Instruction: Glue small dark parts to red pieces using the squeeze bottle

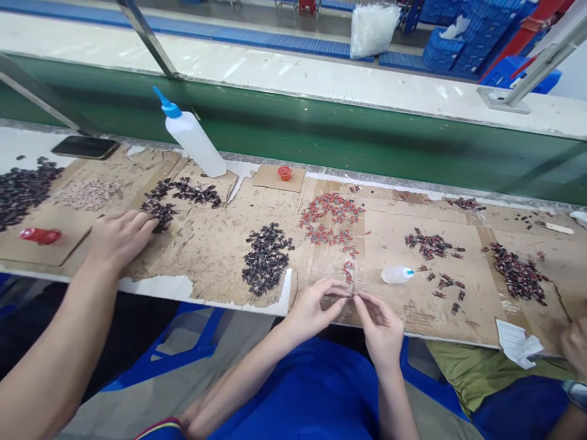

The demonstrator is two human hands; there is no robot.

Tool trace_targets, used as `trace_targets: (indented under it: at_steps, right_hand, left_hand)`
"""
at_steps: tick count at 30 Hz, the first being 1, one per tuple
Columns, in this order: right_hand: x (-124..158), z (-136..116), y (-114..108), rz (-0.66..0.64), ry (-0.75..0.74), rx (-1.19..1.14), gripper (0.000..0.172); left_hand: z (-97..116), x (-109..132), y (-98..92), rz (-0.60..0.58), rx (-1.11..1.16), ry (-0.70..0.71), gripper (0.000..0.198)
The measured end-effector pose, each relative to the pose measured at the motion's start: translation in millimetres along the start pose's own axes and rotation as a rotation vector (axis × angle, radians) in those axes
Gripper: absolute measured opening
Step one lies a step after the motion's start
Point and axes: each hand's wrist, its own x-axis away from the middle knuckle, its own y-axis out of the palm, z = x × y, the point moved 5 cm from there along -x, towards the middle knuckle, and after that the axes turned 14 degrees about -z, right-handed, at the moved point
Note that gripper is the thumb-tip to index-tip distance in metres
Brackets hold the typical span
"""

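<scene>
Over the worktop [220,244], the left hand [315,308] and right hand [380,324] are pinching a tiny part [352,295] near red-and-black pieces [338,211].

The person, fingers [364,313] bare, wears a blue top [298,397], its left sleeve [160,429] edged red and yellow.

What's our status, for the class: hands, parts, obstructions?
Left hand, right hand meet, pinching tiny piece, details unclear. Red parts loose just beyond. Small bottle at right, seemingly not blocking.

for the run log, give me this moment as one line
left hand, right hand: fingertips together; anything held: too small to tell; ahead: red parts; left side: black pile; right side: small blue-tipped bottle
</scene>
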Motion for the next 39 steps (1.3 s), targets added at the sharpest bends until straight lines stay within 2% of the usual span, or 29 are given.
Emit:
trace_targets:
  at_steps: [2, 4, 7, 8, 10, 13, 15, 18, 20, 24, 27, 31, 34, 37, 39]
  right_hand:
    - [0, 10, -15, 0.083, 0.063, -0.038, 0.025]
    - [0, 17, -36, 0.212, 0.101, -0.046, 0.030]
    - [1, 18, -74, 0.533, 0.061, 0.039, 0.040]
    - [-1, 16, -83, 0.587, 0.027, 0.096, 0.044]
    - [-7, 10, -92, 0.575, -0.068, 0.282, 0.054]
    - [-23, 7, -83, 0.405, -0.164, 0.579, 0.066]
    - [-32, 8, -72, 0.310, -0.186, 0.692, 0.065]
    - [-42, 10, -59, 0.265, -0.178, 0.707, 0.050]
    - [-44, 11, -57, 0.269, -0.140, 0.605, 0.042]
    - [-38, 21, -53, 0.190, -0.031, 0.115, 0.038]
    - [-31, 26, -47, 0.141, -0.010, -0.150, 0.040]
    - [-25, 32, -43, 0.234, 0.008, -0.435, 0.037]
    - [-26, 36, -39, 0.320, 0.065, -0.626, 0.034]
    - [-28, 33, -31, 0.317, 0.102, -0.678, 0.033]
    - [-28, 29, -26, 0.281, 0.113, -0.617, 0.035]
  left_hand:
    - [2, -3, -4.4, -0.043, -0.046, 0.019, 0.033]
    - [2, -4, -19.4, 0.007, -0.157, 0.025, 0.036]
    - [-1, -3, -55.5, 0.224, -0.458, 0.023, 0.022]
    - [-3, -2, -68.0, 0.310, -0.569, -0.001, 0.019]
    - [-10, -2, -87.6, 0.398, -0.749, -0.098, 0.020]
    - [-17, -7, -102.3, 0.377, -0.900, -0.201, 0.022]
    - [-18, -10, -105.5, 0.348, -0.935, -0.227, 0.023]
    - [-15, -13, -101.1, 0.291, -0.910, -0.206, 0.021]
    - [-13, -15, -89.3, 0.222, -0.847, -0.150, 0.019]
    - [-12, -16, -48.1, 0.031, -0.673, 0.006, 0.020]
    - [-14, -12, -27.8, 0.003, -0.573, 0.082, 0.020]
    - [-10, -3, -32.1, 0.095, -0.491, 0.187, 0.016]
    - [-9, 0, -38.6, 0.118, -0.554, 0.220, 0.015]
    - [-12, 0, -37.4, 0.115, -0.612, 0.226, 0.014]
    - [-15, -1, -34.8, 0.125, -0.608, 0.224, 0.013]
